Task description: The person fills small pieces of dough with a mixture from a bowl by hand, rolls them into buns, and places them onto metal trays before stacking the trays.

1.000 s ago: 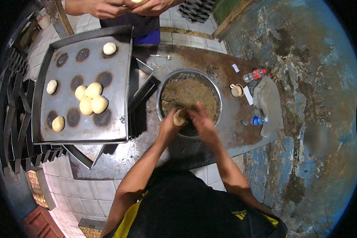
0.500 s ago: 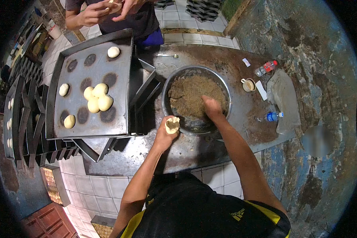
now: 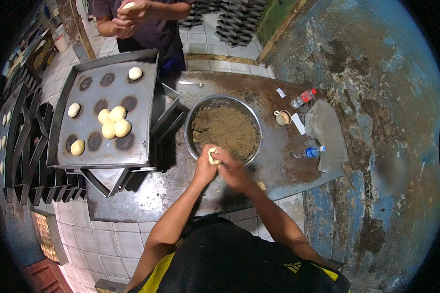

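My left hand [image 3: 205,165] is wrapped round a cupped piece of pale dough [image 3: 213,156], just over the near rim of a metal bowl [image 3: 260,133]. Against the same dough rest the fingers of my right hand [image 3: 233,171], slightly smeared by motion, closed at its edge. Brown crumbly filling [image 3: 227,127] covers much of the bowl's bottom. Left of the bowl, a dark-spotted baking tray [image 3: 127,156] holds a cluster of dough balls [image 3: 115,123] and a few single ones, such as a round ball [image 3: 135,73] at the far right corner.
Across the table a person [image 3: 146,29] handles a dough piece. On the right lie a red-capped bottle [image 3: 303,98], a blue-capped bottle [image 3: 312,152], a cup [image 3: 282,117] and a plastic bag [image 3: 327,132]. A spoon [image 3: 191,83] lies beyond the bowl. Stacked trays [image 3: 34,146] stand at left.
My right hand has come out of the filling, back to the dough in my left hand. The dough's opening is now largely covered by fingers. The whole view has shifted slightly.
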Available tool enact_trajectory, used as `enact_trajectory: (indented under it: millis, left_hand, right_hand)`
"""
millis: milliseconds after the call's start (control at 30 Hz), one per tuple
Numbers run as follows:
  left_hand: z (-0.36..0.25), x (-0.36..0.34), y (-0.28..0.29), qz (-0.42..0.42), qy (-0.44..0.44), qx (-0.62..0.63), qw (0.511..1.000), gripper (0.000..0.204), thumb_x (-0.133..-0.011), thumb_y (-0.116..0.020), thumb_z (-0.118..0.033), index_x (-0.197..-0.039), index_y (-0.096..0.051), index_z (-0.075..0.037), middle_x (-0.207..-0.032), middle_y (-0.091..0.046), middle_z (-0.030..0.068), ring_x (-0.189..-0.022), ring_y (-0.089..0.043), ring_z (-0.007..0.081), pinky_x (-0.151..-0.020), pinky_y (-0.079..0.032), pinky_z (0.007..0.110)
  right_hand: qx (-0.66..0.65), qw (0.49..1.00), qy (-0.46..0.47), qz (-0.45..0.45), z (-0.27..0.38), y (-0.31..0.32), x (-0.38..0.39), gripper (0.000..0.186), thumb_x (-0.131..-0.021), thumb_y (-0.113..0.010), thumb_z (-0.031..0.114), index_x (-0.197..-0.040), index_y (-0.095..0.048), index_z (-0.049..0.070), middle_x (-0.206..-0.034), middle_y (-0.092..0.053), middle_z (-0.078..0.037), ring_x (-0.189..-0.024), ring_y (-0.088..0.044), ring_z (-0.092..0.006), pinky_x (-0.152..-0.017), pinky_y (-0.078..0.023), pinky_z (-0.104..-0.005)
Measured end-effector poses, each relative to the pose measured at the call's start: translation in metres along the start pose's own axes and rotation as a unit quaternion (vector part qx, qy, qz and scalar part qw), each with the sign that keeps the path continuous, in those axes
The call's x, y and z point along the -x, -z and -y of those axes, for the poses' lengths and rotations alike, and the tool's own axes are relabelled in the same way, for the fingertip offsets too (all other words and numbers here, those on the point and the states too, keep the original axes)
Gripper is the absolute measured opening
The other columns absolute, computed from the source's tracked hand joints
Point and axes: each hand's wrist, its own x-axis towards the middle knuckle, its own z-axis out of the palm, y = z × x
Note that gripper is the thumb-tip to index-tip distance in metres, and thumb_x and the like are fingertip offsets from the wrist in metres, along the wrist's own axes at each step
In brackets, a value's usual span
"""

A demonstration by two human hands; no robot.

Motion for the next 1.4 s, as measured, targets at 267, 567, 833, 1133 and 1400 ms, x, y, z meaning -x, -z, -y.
enact_trajectory:
  millis: [267,567,833,1133,1400]
  left_hand:
    - [-0.053,0.035,-0.041,0.076,-0.053,0.012,0.996,0.062,-0.078,-0.074,0.004,-0.131,-0.046,-0.009,-0.113,-0.066,0.0088,-0.106,-0.064,0.0187,-0.092,-0.051,0.033]
    - [-0.1,0.077,-0.064,0.156,0.161,0.235,0.946,0.043,-0.089,-0.078,-0.014,-0.124,-0.055,-0.004,-0.092,-0.064,0.0026,-0.079,-0.062,0.0106,-0.054,-0.051,0.024]
    - [-0.103,0.125,-0.084,0.05,-0.143,-0.057,0.987,0.036,-0.104,-0.056,-0.026,-0.124,-0.067,0.001,-0.143,-0.057,0.017,-0.141,-0.046,0.0298,-0.114,-0.036,0.04]
    - [-0.147,0.169,-0.041,0.196,-0.022,-0.27,0.943,0.039,-0.102,-0.06,-0.027,-0.132,-0.063,-0.003,-0.118,-0.07,0.014,-0.113,-0.063,0.0235,-0.106,-0.044,0.034]
    - [-0.174,0.21,-0.015,0.059,0.031,-0.203,0.977,0.06,-0.099,-0.06,-0.026,-0.153,-0.041,-0.008,-0.117,-0.07,0.0138,-0.11,-0.064,0.021,-0.098,-0.048,0.034]
  right_hand:
    - [-0.203,0.944,-0.219,-0.14,-0.013,0.038,0.04,0.06,-0.091,-0.067,0.0,-0.145,-0.04,-0.005,-0.11,-0.071,-0.013,-0.098,-0.069,-0.0206,-0.085,-0.056,-0.0326]
    - [-0.127,0.964,-0.123,-0.199,0.055,0.082,0.104,0.054,-0.096,-0.06,0.002,-0.146,-0.042,-0.002,-0.126,-0.069,-0.013,-0.118,-0.063,-0.0226,-0.105,-0.045,-0.0352]
    - [-0.452,0.832,-0.185,-0.264,0.046,0.04,0.137,0.058,-0.087,-0.072,0.001,-0.136,-0.04,0.0,-0.098,-0.067,-0.009,-0.096,-0.064,-0.0186,-0.089,-0.052,-0.0333]
    - [-0.28,0.96,0.024,0.007,0.095,0.082,0.141,0.057,-0.093,-0.066,0.001,-0.145,-0.04,-0.003,-0.116,-0.069,-0.015,-0.102,-0.069,-0.0203,-0.089,-0.056,-0.0339]
    - [-0.395,0.909,-0.026,0.133,0.096,0.051,0.097,0.047,-0.087,-0.069,-0.004,-0.132,-0.054,-0.003,-0.106,-0.069,-0.013,-0.096,-0.068,-0.0185,-0.087,-0.055,-0.0309]
